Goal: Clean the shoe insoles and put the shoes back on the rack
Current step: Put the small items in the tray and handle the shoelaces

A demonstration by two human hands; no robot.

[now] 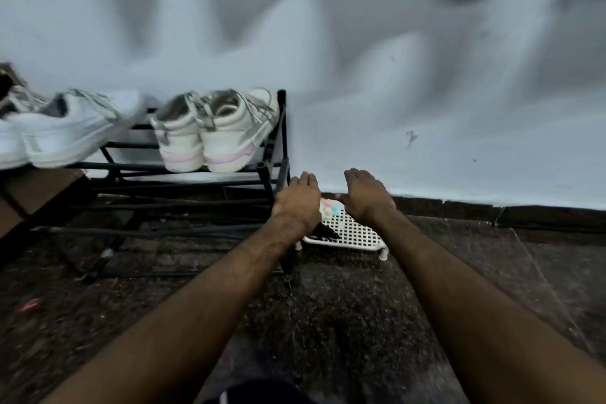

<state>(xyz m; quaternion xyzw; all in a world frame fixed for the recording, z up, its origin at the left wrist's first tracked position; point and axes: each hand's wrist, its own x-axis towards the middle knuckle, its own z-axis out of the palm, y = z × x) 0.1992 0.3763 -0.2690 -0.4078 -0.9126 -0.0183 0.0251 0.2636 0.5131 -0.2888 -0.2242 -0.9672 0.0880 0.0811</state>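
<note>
Both hands, left hand [297,203] and right hand [367,195], are reaching with loose open fingers over the white tray [352,234]; it's looking light and stiff, so I'm thinking grab the rims

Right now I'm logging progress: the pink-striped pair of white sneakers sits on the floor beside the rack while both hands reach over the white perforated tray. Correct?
Not quite. The head view shows the pink-striped pair on the rack's top shelf, not the floor. The left hand and right hand do reach over the white perforated tray.
</note>
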